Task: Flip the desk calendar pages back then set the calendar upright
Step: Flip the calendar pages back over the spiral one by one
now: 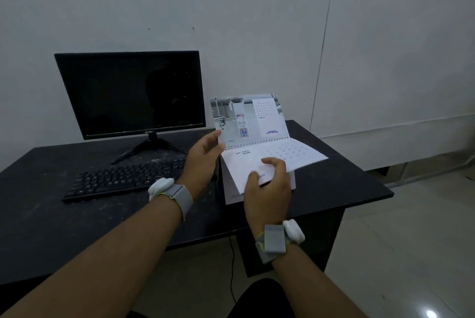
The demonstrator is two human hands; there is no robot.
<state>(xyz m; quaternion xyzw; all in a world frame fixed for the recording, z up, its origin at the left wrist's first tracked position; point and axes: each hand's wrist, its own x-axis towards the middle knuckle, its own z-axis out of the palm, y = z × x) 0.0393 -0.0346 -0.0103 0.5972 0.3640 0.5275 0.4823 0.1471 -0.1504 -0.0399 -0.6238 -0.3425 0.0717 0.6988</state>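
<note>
A white spiral-bound desk calendar [257, 122] is held open above the right part of the black desk [347, 176]. Its upper leaf stands up and shows a photo and upside-down print. A lower page [295, 154] slopes toward me below the wire binding. My left hand [203, 163] grips the calendar's left edge near the spiral. My right hand [267, 189] pinches the lower page's front edge, thumb on top. Both wrists carry grey straps with white sensors. The calendar's base is partly hidden behind my right hand.
A dark monitor [128, 94] on a tripod-like stand sits at the back left of the desk, with a black keyboard [123, 179] in front of it. A cable [232, 266] hangs below the desk edge. A pale wall stands behind; tiled floor lies to the right.
</note>
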